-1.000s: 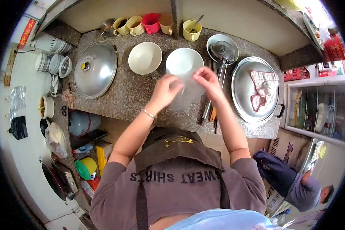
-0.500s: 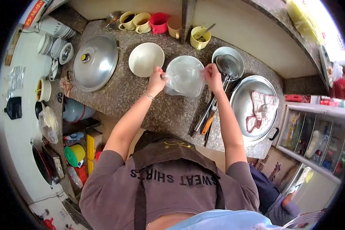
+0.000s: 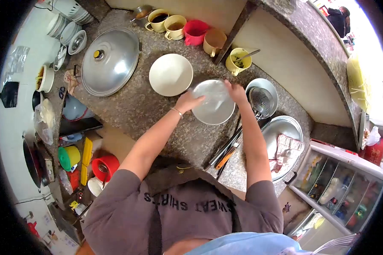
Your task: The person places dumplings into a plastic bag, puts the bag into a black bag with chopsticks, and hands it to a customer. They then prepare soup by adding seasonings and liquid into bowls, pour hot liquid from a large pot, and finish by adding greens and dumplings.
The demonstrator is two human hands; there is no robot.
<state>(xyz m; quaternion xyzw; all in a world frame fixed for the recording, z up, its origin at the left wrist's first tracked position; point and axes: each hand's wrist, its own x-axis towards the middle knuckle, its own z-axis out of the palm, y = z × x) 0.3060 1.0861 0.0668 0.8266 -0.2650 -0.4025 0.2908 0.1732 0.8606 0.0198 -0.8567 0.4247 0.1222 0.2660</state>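
A round greyish bowl [image 3: 213,115] stands on the counter in front of me. Over its far half stretches a clear plastic bag [image 3: 214,90], blurred by motion. My left hand [image 3: 190,101] pinches the bag at the bowl's left rim, thumb pointing inward. At the far right rim, my right hand [image 3: 236,92] is closed on the bag's other side, fingers partly smeared. Just left of my left hand sits a white bowl [image 3: 171,75] with nothing seen in it. A mesh strainer [image 3: 261,102] rests in a metal bowl [image 3: 273,90] to the right of my right hand.
A large domed lid [image 3: 110,63] lies at the left. Several cups, including a red cup [image 3: 195,32], line the back wall near a yellow cup [image 3: 238,60] with a spoon. Long-handled tools [image 3: 227,156] and a metal basin [image 3: 281,127] holding a cloth [image 3: 287,148] are right.
The bag has drawn up from the bowl's near edge, leaving that rim uncovered. My right hand has moved inward over the rim. The view has shifted and turned.
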